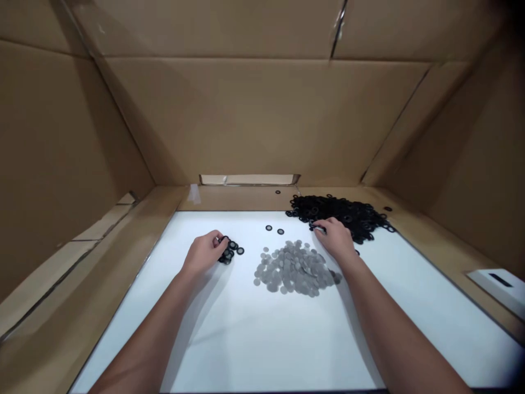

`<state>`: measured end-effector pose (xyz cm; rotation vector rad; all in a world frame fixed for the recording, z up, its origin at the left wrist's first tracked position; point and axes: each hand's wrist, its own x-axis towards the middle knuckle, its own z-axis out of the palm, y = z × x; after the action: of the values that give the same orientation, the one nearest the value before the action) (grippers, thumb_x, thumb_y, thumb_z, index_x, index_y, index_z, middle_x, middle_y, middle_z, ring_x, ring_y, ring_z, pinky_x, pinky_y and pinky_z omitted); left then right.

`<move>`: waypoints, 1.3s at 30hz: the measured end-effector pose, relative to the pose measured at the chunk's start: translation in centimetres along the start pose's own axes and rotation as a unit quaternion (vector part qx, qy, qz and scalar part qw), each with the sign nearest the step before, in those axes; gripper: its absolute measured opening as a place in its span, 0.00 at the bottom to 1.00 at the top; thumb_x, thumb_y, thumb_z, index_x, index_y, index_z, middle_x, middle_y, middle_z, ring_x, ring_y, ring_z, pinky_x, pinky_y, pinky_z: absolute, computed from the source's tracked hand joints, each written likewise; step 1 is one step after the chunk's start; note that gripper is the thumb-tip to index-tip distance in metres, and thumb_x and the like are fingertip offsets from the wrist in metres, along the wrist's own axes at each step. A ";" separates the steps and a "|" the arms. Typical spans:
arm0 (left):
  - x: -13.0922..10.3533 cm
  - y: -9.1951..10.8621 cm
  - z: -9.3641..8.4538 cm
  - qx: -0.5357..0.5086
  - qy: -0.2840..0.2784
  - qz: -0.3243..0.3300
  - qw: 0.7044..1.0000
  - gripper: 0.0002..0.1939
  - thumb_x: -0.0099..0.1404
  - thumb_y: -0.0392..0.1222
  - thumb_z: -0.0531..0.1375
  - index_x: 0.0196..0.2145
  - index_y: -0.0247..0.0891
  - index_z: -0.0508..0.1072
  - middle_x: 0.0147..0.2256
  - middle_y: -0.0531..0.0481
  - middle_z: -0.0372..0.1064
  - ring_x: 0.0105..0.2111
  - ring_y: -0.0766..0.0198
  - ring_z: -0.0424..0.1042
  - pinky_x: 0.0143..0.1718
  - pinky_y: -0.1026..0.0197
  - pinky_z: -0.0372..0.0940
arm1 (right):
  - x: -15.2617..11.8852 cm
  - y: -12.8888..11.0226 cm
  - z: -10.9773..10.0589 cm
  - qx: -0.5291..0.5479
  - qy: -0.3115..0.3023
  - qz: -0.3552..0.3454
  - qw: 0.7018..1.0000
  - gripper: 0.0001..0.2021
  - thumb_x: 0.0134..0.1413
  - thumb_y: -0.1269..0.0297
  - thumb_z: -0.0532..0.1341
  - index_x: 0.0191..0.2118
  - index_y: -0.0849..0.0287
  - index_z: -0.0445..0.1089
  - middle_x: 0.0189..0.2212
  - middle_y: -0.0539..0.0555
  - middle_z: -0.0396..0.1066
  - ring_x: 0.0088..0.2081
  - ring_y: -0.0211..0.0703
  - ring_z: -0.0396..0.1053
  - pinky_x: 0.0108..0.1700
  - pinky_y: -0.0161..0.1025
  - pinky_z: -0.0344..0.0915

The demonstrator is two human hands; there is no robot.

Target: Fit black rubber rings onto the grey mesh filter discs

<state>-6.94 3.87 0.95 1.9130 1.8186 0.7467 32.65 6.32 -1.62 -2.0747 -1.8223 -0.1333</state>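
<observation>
Both hands are out over the white surface (246,339) — left at the small cluster, right at the black heap!
Here's the left hand (205,253), fingers curled against the cluster of ringed discs (228,253) on the left — whether it grips one, can't tell. The right hand (334,236), fingers bent, reaches the near-left edge of the black ring pile (344,213), far right; its grip is unclear too. Grey discs (295,268) lie heaped between the forearms, two ringed discs just beyond.
</observation>
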 end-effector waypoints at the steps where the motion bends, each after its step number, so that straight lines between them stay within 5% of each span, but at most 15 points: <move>1: 0.1 -0.1 0.0 0.009 -0.002 -0.009 1.000 0.14 0.63 0.54 0.57 0.33 0.43 0.74 0.24 0.54 0.70 0.26 0.62 0.68 0.27 0.64 0.56 | 0.1 -0.1 0.1 -0.007 0.005 0.000 1.000 0.15 0.61 0.63 0.58 0.49 0.52 0.78 0.45 0.57 0.72 0.47 0.52 0.68 0.44 0.44 0.59; 7: -0.1 -0.1 0.0 -0.008 0.021 -0.005 1.000 0.16 0.66 0.54 0.54 0.45 0.44 0.71 0.25 0.55 0.67 0.27 0.61 0.69 0.28 0.63 0.56 | 0.3 -0.5 0.7 -0.027 0.027 -0.005 0.999 0.12 0.60 0.67 0.60 0.45 0.52 0.79 0.42 0.58 0.72 0.46 0.52 0.66 0.44 0.45 0.55; 12: -0.8 0.8 0.5 -0.081 0.059 0.023 0.995 0.13 0.67 0.52 0.54 0.39 0.44 0.73 0.23 0.56 0.61 0.25 0.63 0.64 0.29 0.63 0.56 | 0.0 -0.5 0.3 0.001 0.046 -0.008 0.999 0.09 0.61 0.65 0.60 0.42 0.55 0.78 0.42 0.59 0.72 0.46 0.53 0.65 0.45 0.47 0.55; 19: -1.8 1.9 1.7 -0.169 0.025 0.064 0.983 0.11 0.67 0.50 0.55 0.37 0.43 0.74 0.21 0.56 0.60 0.23 0.63 0.61 0.28 0.63 0.54 | -0.7 -1.6 -2.0 0.124 0.070 -0.022 0.990 0.13 0.64 0.62 0.56 0.43 0.59 0.76 0.43 0.60 0.71 0.46 0.53 0.68 0.48 0.49 0.61; 25: -2.6 3.2 2.9 -0.213 -0.070 0.186 0.957 0.15 0.67 0.48 0.59 0.48 0.45 0.77 0.37 0.48 0.74 0.36 0.61 0.72 0.35 0.63 0.65 | -4.1 -8.2 -3.5 0.277 -0.059 -0.164 0.945 0.10 0.63 0.57 0.60 0.41 0.53 0.77 0.40 0.52 0.74 0.40 0.42 0.73 0.40 0.38 0.68; 27: -3.0 3.5 3.4 -0.257 -0.115 0.183 0.942 0.20 0.66 0.50 0.61 0.54 0.46 0.75 0.44 0.45 0.74 0.42 0.58 0.73 0.38 0.62 0.68 | -5.4 -10.4 -3.5 0.371 -0.137 -0.210 0.894 0.08 0.62 0.60 0.62 0.40 0.53 0.78 0.38 0.52 0.74 0.40 0.43 0.73 0.42 0.39 0.68; 30: -3.3 3.7 4.2 -0.320 -0.165 0.144 0.922 0.18 0.66 0.53 0.61 0.49 0.41 0.77 0.44 0.43 0.74 0.42 0.56 0.74 0.37 0.60 0.72 | -6.5 -12.3 -3.2 0.425 -0.177 -0.230 0.857 0.06 0.61 0.61 0.64 0.37 0.55 0.78 0.35 0.53 0.73 0.38 0.43 0.72 0.42 0.40 0.67; 34: -3.3 3.9 4.4 -0.393 -0.194 0.095 0.894 0.18 0.64 0.52 0.63 0.45 0.37 0.76 0.40 0.44 0.74 0.40 0.57 0.74 0.36 0.58 0.74 | -6.7 -12.5 -3.2 0.423 -0.175 -0.227 0.860 0.06 0.61 0.62 0.63 0.40 0.54 0.76 0.36 0.53 0.73 0.37 0.43 0.71 0.37 0.39 0.65; 39: -3.0 4.2 3.3 -0.453 -0.143 0.045 0.879 0.13 0.63 0.48 0.62 0.38 0.36 0.72 0.31 0.50 0.68 0.32 0.63 0.70 0.29 0.62 0.70 | -6.5 -11.5 -4.1 0.336 -0.211 -0.251 0.883 0.09 0.60 0.60 0.63 0.45 0.53 0.75 0.38 0.53 0.74 0.38 0.45 0.71 0.39 0.41 0.65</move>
<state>-1.60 0.86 0.65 1.3600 0.9202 1.0349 21.13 -0.10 2.66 -1.1765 -2.1952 0.7692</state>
